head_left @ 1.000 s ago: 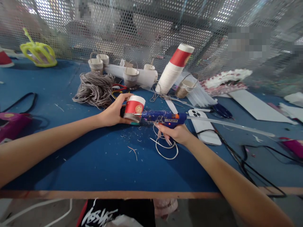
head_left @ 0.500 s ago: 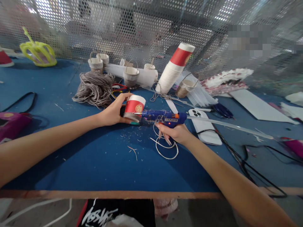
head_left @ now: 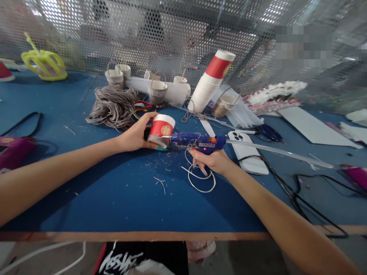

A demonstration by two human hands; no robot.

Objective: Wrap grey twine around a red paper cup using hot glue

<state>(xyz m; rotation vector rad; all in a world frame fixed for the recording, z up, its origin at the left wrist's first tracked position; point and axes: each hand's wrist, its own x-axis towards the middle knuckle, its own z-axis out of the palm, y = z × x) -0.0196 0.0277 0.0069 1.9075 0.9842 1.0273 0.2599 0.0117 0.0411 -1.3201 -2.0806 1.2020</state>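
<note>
My left hand (head_left: pixel 139 133) is closed around a red and white paper cup (head_left: pixel 162 128), which it keeps tilted just over the table. Cord shows around the cup's lower end. In my right hand (head_left: pixel 210 160) is a blue hot glue gun (head_left: pixel 197 140) with a lit orange-red light. The gun's metal tip lies at the cup's side; whether it touches, I cannot tell. A long clear glue stick (head_left: pixel 275 152) juts out of the gun's back. Below my right fingers, a loop of thin white cord (head_left: pixel 202 190) lies on the table.
A bundle of grey cord (head_left: pixel 111 109) lies behind my left hand. A leaning stack of paper cups (head_left: pixel 205 89) stands at the back, near several cord-handled cups (head_left: pixel 157 91). A white phone (head_left: pixel 252 162) and black cables (head_left: pixel 282 183) are on the right. Scissors (head_left: pixel 269 133) lie beyond the phone.
The cup has turned slightly in my left hand and shifted a little left, so its printed emblem shows nearer the gun tip. My right hand has stayed nearly still.
</note>
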